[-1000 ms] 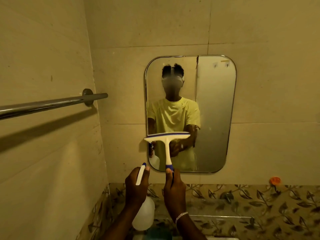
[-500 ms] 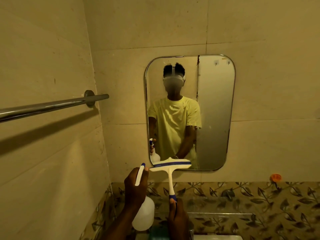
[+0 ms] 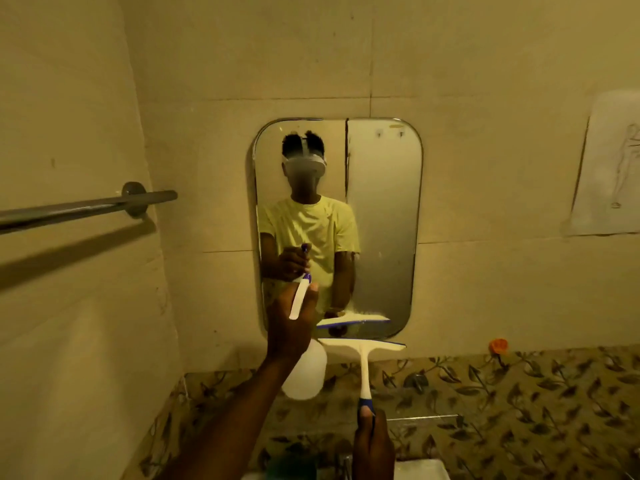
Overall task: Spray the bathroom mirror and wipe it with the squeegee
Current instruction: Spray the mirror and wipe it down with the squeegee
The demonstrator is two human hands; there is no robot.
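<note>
A rounded rectangular mirror (image 3: 381, 209) hangs on the beige tiled wall ahead. My left hand (image 3: 289, 323) is raised in front of its lower left part, gripping a white spray bottle (image 3: 306, 372) whose blue-tipped nozzle points at the glass. My right hand (image 3: 373, 445) is low, holding the white squeegee (image 3: 363, 355) by its blue-ended handle. The squeegee blade sits level just below the mirror's bottom edge, against the wall. The mirror reflects a person in a yellow shirt, the bottle and the blade.
A chrome towel bar (image 3: 86, 207) juts from the left wall at chest height. A leaf-patterned tile band (image 3: 519, 393) runs below the mirror, with an orange cap (image 3: 498, 345) on its ledge. A paper sketch (image 3: 616, 168) hangs at right. A white sink edge (image 3: 419, 471) shows at the bottom.
The squeegee has travelled down the glass and off the mirror's bottom edge. My left hand has lifted the spray bottle up toward the mirror. The view has pulled back.
</note>
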